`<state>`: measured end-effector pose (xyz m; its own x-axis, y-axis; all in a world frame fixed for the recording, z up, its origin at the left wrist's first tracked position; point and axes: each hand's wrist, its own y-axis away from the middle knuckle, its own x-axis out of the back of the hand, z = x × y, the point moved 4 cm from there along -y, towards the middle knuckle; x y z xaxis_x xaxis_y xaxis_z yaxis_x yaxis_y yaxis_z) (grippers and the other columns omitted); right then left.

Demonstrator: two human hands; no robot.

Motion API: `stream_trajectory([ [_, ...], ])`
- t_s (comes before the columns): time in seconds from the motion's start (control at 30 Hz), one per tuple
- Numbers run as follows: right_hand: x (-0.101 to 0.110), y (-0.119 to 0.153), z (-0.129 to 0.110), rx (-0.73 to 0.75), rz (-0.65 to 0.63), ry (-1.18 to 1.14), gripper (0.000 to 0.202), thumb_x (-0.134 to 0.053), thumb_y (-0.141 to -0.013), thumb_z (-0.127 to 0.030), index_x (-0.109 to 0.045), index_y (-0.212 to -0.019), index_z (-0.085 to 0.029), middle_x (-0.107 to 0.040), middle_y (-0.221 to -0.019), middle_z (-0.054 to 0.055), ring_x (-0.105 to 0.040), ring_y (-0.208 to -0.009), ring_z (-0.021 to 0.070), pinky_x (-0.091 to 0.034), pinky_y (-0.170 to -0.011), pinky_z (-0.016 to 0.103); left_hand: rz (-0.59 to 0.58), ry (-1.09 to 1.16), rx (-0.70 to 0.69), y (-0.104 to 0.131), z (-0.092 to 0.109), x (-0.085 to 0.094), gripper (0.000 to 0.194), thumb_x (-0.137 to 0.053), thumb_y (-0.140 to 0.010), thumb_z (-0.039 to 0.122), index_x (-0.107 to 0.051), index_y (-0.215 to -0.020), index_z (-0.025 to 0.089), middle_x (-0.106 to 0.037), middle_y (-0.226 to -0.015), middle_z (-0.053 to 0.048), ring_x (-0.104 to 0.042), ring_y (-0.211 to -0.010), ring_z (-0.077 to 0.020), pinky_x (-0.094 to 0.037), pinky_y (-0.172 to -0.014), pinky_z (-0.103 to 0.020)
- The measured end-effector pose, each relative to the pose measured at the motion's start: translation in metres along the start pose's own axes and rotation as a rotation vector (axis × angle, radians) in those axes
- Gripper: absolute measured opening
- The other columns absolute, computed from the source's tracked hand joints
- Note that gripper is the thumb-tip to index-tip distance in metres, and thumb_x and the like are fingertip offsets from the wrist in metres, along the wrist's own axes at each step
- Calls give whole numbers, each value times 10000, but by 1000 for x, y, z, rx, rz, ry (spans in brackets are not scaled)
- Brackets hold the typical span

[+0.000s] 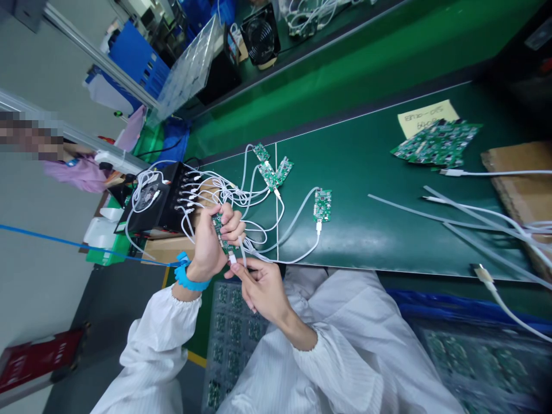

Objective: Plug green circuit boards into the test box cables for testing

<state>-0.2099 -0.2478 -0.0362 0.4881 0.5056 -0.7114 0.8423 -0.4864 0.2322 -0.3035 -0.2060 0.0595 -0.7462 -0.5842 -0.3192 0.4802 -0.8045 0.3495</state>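
My left hand (pixel 211 241), with a blue strap at its wrist, is closed around a green circuit board (pixel 223 244). Beside it, my right hand (pixel 263 287) pinches a white cable plug (pixel 233 258) at the board's lower end; whether the plug is fully seated cannot be told. A second board (pixel 322 206) lies on the green table with a white cable plugged into its lower edge. Further left lie several more boards (pixel 269 175) with cables. White cables run to a black box (pixel 168 198) with a row of sockets.
A pile of boards (pixel 440 142) rests by a yellow note (pixel 425 117) at the right, near loose white cables and cardboard (pixel 517 190). Trays of boards (pixel 235 328) sit below the table edge. A fan (pixel 260 35) stands on the shelf. Another person's pink sleeve (pixel 77 172) shows at far left.
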Motion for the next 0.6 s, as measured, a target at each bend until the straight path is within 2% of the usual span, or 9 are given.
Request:
stream_trajectory([
  [0.1, -2, 1, 0, 5, 25, -47, 484, -723, -855, -625, -754, -860, -143, -693, -629, 32, -396, -285, 41, -255, -270, 180, 14, 3, -6, 2, -1, 1, 348, -480, -954, 311, -353, -649, 199, -196, -565, 70, -176, -430, -65, -245, -408, -179],
  [0.2, -2, 1, -1, 10, 54, -70, 484, -742, -832, -623, -743, -882, -141, -763, -784, 84, -413, -292, 35, -250, -269, 185, 14, 4, -18, 3, -2, 2, 353, -495, -953, 330, -354, -656, 201, -202, -561, 71, -194, -425, -64, -251, -407, -181],
  [0.37, -1, 1, -4, 13, 86, -61, 503, -748, -812, -636, -716, -793, -135, -773, -801, 107, -405, -289, 29, -233, -268, 188, -4, -26, -47, 2, -3, 2, 342, -499, -945, 340, -369, -661, 202, -210, -558, 68, -211, -425, -66, -262, -411, -182],
  [0.6, 2, 1, 0, 18, 104, -68, 516, -752, -802, -650, -730, -862, -138, -777, -824, 107, -406, -286, 30, -229, -262, 184, 43, 2, -27, 3, -9, -2, 372, -461, -971, 350, -349, -650, 201, -198, -550, 69, -203, -407, -63, -251, -410, -196],
])
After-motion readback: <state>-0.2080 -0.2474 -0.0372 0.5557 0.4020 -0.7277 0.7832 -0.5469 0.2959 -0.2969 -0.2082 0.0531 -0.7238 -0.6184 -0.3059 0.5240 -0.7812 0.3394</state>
